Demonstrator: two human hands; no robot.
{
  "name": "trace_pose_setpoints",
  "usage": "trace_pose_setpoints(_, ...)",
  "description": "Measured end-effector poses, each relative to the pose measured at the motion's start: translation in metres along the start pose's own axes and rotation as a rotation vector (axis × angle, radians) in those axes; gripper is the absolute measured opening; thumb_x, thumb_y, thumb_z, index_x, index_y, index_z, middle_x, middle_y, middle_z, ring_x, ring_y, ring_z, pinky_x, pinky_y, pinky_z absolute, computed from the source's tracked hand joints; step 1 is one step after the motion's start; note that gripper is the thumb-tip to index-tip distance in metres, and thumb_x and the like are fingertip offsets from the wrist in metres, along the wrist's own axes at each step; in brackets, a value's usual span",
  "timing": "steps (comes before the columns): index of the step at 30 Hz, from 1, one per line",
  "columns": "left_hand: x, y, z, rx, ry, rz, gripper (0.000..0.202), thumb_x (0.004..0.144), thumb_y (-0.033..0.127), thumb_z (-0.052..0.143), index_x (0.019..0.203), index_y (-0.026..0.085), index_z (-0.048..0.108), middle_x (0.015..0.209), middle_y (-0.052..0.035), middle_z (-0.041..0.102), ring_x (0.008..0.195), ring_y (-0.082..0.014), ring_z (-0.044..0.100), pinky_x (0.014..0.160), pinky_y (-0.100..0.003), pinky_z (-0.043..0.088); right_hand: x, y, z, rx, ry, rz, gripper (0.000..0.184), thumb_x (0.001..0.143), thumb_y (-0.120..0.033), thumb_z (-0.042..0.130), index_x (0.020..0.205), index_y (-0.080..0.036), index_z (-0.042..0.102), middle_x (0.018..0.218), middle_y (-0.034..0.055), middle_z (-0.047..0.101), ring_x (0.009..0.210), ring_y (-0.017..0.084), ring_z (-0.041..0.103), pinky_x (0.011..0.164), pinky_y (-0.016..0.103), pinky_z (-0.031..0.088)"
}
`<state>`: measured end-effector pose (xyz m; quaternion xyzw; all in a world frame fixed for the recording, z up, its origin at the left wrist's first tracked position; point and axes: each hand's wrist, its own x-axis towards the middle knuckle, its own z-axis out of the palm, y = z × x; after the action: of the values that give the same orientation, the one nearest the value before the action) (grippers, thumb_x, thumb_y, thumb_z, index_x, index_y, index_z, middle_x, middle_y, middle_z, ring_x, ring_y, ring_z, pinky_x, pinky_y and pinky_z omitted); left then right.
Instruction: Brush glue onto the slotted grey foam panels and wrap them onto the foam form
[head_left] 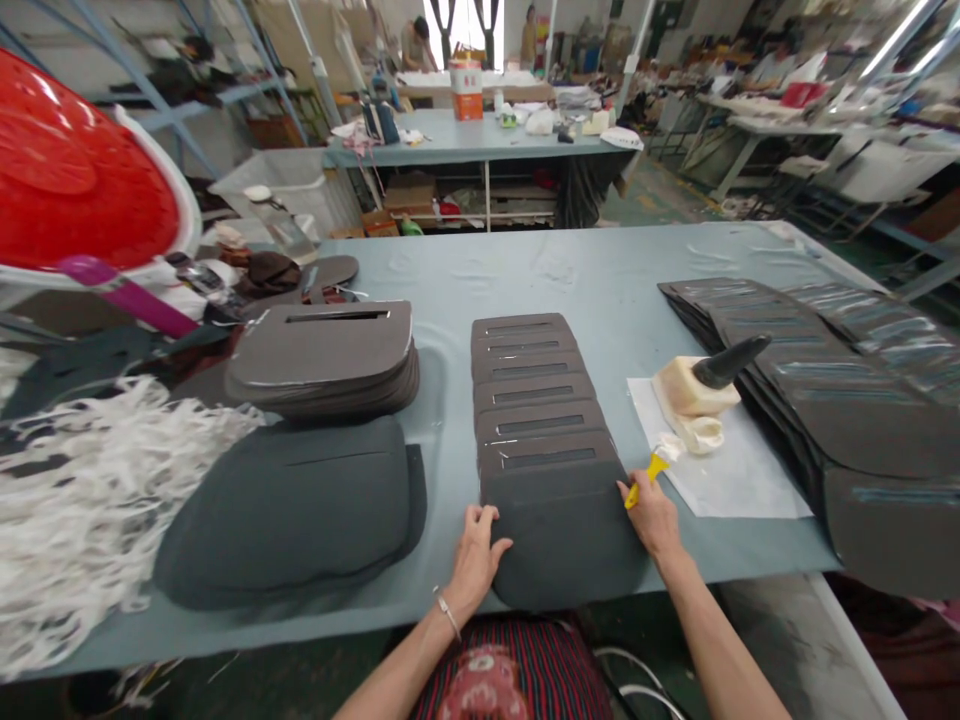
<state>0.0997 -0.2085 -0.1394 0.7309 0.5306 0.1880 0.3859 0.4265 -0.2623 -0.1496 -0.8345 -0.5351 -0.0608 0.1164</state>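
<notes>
My left hand (pixel 474 562) rests at the left edge of a plain dark panel (pixel 566 545), thumb and fingers apart, fingertips touching it. In my right hand (pixel 655 518) is a yellow-handled brush (pixel 646 480), its head whitish, near the panel's right edge. Beyond the plain panel, several overlapping dark slotted panels (pixel 536 390) run away from me in a row. To the right, a cream block with a black handle (pixel 694 388) stands on a white sheet (pixel 739 485), beside a whitish lump (pixel 701 435).
At left are a stack of slotted panels (pixel 322 350), plain dark panels (pixel 300 500) and a heap of white strips (pixel 82 510). A red round object (pixel 82 160) juts in at upper left. Overlapping dark panels (pixel 847 370) cover the right side. Another table (pixel 435 135) stands behind.
</notes>
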Motion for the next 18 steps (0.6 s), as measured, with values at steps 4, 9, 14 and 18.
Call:
trace_pose_setpoints(4, 0.003, 0.001, -0.005, 0.033, -0.024, -0.007, 0.026, 0.075, 0.019, 0.059, 0.098, 0.022, 0.047, 0.101, -0.0017, 0.043, 0.088, -0.0157, 0.054, 0.081, -0.031, 0.048, 0.000, -0.001, -0.013, 0.030, -0.035, 0.029, 0.026, 0.087, -0.043, 0.048, 0.096, -0.018, 0.049, 0.081, 0.0041, 0.057, 0.063, 0.015, 0.054, 0.054, 0.024, 0.032)
trace_pose_setpoints(9, 0.003, 0.005, -0.010, 0.088, -0.079, -0.030, 0.024, 0.079, 0.021, 0.055, 0.102, 0.022, 0.046, 0.104, -0.0036, 0.043, 0.084, -0.0148, 0.055, 0.075, -0.028, 0.047, -0.019, -0.005, -0.024, -0.032, -0.104, 0.083, 0.024, 0.084, -0.037, 0.049, 0.099, -0.019, 0.049, 0.083, 0.0039, 0.057, 0.065, 0.016, 0.056, 0.055, 0.025, 0.035)
trace_pose_setpoints(14, 0.002, 0.011, -0.040, 0.140, -0.080, -0.010, 0.033, 0.086, 0.028, 0.045, 0.118, 0.021, 0.045, 0.114, -0.0087, 0.043, 0.092, -0.0182, 0.056, 0.079, -0.031, 0.046, -0.018, -0.030, -0.046, -0.216, 0.025, 0.141, 0.030, 0.091, -0.039, 0.035, 0.097, -0.018, 0.056, 0.077, 0.0079, 0.059, 0.066, 0.019, 0.058, 0.050, 0.026, 0.034)
trace_pose_setpoints(18, 0.030, 0.011, -0.112, 0.105, 0.083, 0.090, 0.036, 0.088, 0.030, 0.043, 0.123, 0.022, 0.043, 0.117, -0.0092, 0.045, 0.106, -0.0202, 0.052, 0.090, -0.034, 0.043, 0.024, -0.077, -0.067, -0.135, 0.171, 0.020, 0.047, 0.090, -0.048, 0.031, 0.117, -0.017, 0.054, 0.081, 0.0113, 0.062, 0.061, 0.022, 0.058, 0.049, 0.030, 0.038)
